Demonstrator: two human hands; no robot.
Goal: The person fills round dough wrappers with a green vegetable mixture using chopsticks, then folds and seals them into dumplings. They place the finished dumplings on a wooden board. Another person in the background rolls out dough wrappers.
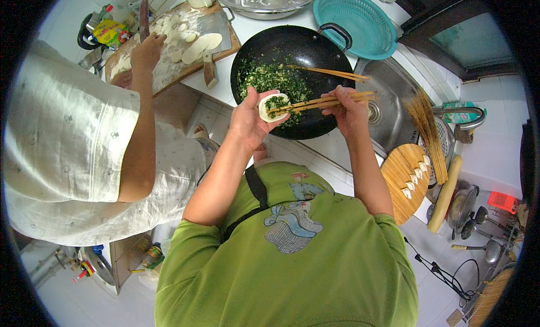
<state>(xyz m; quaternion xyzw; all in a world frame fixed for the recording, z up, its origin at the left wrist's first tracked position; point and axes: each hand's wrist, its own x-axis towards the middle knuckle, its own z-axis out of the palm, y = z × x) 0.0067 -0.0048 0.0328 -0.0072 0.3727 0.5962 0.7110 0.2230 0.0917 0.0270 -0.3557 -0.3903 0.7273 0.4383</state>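
Note:
On the open palm and fingers of my left hand [252,118] lies a round dough wrapper [274,117] with green chopped filling [276,102] on it. My right hand [349,110] grips wooden chopsticks [314,102], whose tips touch the filling. Beneath both hands is a black wok [314,48] holding a heap of chopped greens mixed with pale bits [270,78]. Another pair of chopsticks [329,71] rests in the wok, its ends over the right rim. Several folded dumplings [415,176] stand in a row on a round wooden board [394,173] at my right.
At the left, a co-worker [76,137] holds a rolling pin [144,15] over a floured board [228,50] with dough pieces and a cleaver [209,69]. A teal colander [354,23] and steel bowl [270,8] stand beyond the wok; a sink [379,82] and whisk broom [426,128] lie right.

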